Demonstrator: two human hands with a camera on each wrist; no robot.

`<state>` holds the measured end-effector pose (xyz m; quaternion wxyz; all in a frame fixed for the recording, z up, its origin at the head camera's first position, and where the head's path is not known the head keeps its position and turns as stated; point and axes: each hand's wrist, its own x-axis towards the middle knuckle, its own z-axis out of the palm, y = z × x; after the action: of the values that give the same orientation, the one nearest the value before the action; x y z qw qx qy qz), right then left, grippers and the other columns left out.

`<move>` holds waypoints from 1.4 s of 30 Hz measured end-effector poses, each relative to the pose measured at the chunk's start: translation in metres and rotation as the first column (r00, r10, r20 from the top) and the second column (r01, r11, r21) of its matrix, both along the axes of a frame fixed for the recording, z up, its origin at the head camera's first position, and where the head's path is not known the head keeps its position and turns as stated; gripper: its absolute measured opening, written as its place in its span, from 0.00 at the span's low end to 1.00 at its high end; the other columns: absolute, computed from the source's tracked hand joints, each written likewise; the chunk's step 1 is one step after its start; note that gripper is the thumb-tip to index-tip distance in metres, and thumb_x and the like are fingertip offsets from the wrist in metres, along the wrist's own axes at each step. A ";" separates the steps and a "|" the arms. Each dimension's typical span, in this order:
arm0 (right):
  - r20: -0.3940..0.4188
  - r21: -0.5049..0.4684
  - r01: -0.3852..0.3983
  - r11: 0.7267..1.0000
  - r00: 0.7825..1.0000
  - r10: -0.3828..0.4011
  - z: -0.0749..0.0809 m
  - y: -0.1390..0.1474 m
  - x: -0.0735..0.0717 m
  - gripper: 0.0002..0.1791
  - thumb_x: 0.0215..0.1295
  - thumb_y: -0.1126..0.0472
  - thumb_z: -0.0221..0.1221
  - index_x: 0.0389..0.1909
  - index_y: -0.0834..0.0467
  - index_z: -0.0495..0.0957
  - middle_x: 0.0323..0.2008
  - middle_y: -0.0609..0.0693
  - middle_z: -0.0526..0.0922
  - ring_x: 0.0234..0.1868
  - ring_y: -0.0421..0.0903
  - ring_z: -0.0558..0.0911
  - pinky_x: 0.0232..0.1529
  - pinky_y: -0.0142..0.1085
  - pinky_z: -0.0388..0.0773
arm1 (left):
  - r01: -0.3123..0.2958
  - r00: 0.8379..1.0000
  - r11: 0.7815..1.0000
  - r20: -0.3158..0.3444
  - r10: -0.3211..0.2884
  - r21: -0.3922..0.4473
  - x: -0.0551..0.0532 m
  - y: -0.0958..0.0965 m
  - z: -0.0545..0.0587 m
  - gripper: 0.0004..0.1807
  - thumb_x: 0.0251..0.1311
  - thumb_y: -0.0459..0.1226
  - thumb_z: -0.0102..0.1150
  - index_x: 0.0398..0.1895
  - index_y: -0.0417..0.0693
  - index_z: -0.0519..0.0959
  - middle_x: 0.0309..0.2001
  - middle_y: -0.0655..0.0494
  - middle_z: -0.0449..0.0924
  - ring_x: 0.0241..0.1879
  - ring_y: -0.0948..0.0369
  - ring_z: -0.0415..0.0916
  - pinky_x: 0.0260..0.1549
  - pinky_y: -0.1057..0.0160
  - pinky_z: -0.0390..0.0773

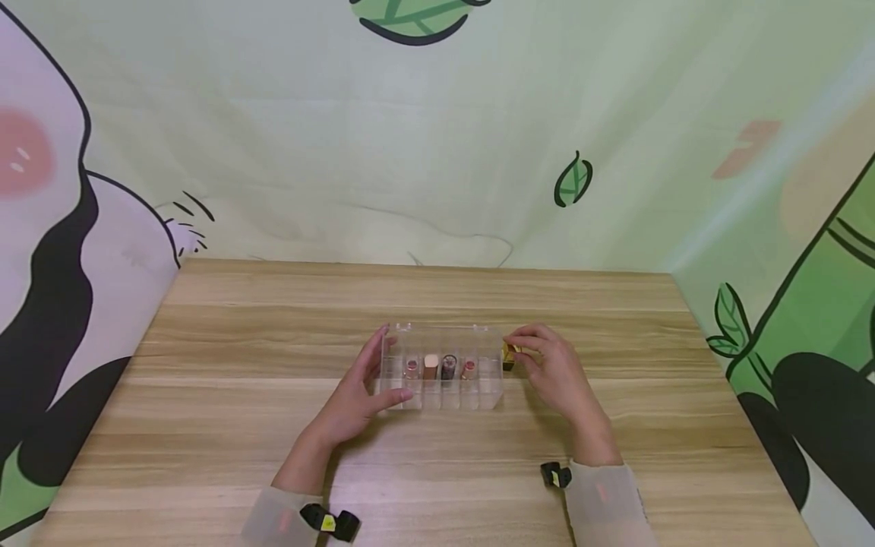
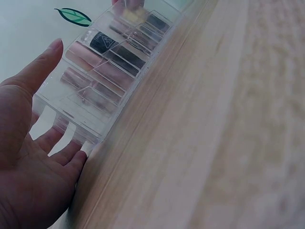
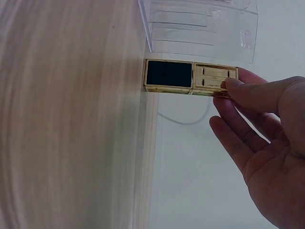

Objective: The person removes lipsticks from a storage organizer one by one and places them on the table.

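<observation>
Pale wood-grain tabletop (image 1: pixel 451 296) beneath us, we pinch the upright gold-and-black rectangular tube (image 3: pixel 190 77) by its top in our right hand (image 1: pixel 557 372), just right of the clear plastic divided organizer (image 1: pixel 437 399) our left hand (image 1: pixel 357 389) grips.

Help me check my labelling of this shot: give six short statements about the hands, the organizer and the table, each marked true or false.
1. The left hand holds the left end of the clear organizer. True.
2. The right hand is empty. False: it pinches a gold-and-black tube.
3. Four other tubes sit in the clear organizer. True.
4. The gold-and-black tube is inside the clear organizer. False: it is outside, beside the right end.
5. The tabletop is plain black. False: it is light brown with wood grain.
6. A black device sits near each wrist. True.
</observation>
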<state>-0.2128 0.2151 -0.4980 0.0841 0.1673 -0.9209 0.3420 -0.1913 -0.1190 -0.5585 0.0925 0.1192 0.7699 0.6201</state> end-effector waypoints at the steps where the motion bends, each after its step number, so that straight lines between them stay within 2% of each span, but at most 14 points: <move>1: 0.002 0.000 -0.001 1.000 1.000 0.001 0.000 0.000 0.000 0.15 0.64 0.73 0.67 0.50 0.61 0.88 0.53 0.55 0.85 0.56 0.56 0.84 0.59 0.53 0.83 | 0.001 1.000 1.000 0.000 -0.001 0.003 0.000 0.000 0.000 0.59 0.57 0.43 0.77 0.82 0.80 0.45 0.81 0.55 0.57 0.83 0.53 0.48 0.82 0.46 0.51; 5: 0.007 0.002 -0.002 1.000 1.000 0.002 0.000 0.000 0.000 0.15 0.64 0.74 0.66 0.51 0.61 0.88 0.53 0.55 0.85 0.57 0.56 0.84 0.60 0.53 0.82 | 0.001 1.000 1.000 0.004 -0.001 0.006 0.000 0.000 0.000 0.59 0.57 0.43 0.77 0.83 0.79 0.45 0.82 0.55 0.57 0.83 0.53 0.48 0.82 0.46 0.50; 10: 0.012 0.005 -0.002 1.000 1.000 0.002 0.000 0.001 0.000 0.15 0.64 0.74 0.66 0.51 0.61 0.88 0.54 0.55 0.85 0.57 0.57 0.84 0.61 0.54 0.82 | 0.002 1.000 1.000 0.010 -0.002 0.006 0.000 0.000 0.001 0.58 0.58 0.43 0.76 0.81 0.85 0.45 0.82 0.55 0.56 0.83 0.53 0.48 0.82 0.46 0.50; 18: 0.007 0.008 -0.003 1.000 1.000 0.003 0.001 0.001 0.000 0.16 0.63 0.74 0.66 0.51 0.61 0.88 0.53 0.55 0.85 0.57 0.57 0.84 0.61 0.54 0.81 | 0.001 1.000 1.000 0.005 -0.001 0.000 0.001 0.000 0.001 0.58 0.58 0.43 0.76 0.81 0.84 0.45 0.82 0.54 0.56 0.83 0.52 0.48 0.82 0.46 0.51; 27: 0.015 0.012 -0.006 1.000 1.000 0.006 0.000 0.002 0.000 0.16 0.64 0.75 0.65 0.51 0.62 0.87 0.54 0.55 0.85 0.58 0.57 0.83 0.61 0.54 0.81 | 0.001 1.000 1.000 0.002 -0.001 -0.004 0.001 0.001 0.003 0.59 0.58 0.43 0.76 0.83 0.76 0.45 0.82 0.52 0.57 0.83 0.51 0.48 0.82 0.45 0.51; 34: 0.014 0.021 -0.005 1.000 1.000 0.005 0.001 0.001 0.000 0.16 0.64 0.74 0.65 0.51 0.62 0.87 0.54 0.55 0.84 0.58 0.57 0.83 0.62 0.54 0.81 | 0.004 1.000 1.000 -0.001 -0.004 0.005 0.001 0.001 0.004 0.60 0.57 0.42 0.77 0.85 0.65 0.44 0.82 0.51 0.56 0.83 0.49 0.49 0.81 0.43 0.51; 42: 0.029 0.024 -0.002 1.000 1.000 0.001 0.003 0.002 0.001 0.16 0.65 0.74 0.65 0.51 0.61 0.87 0.55 0.55 0.84 0.59 0.57 0.83 0.62 0.55 0.81 | 0.000 1.000 1.000 0.001 0.000 0.012 0.002 0.000 0.004 0.60 0.57 0.41 0.77 0.85 0.65 0.45 0.82 0.50 0.56 0.83 0.48 0.49 0.81 0.42 0.51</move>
<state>-0.2118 0.2167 -0.4946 0.0684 0.1638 -0.9259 0.3335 -0.1897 -0.1185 -0.5548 0.0924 0.1194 0.7660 0.6249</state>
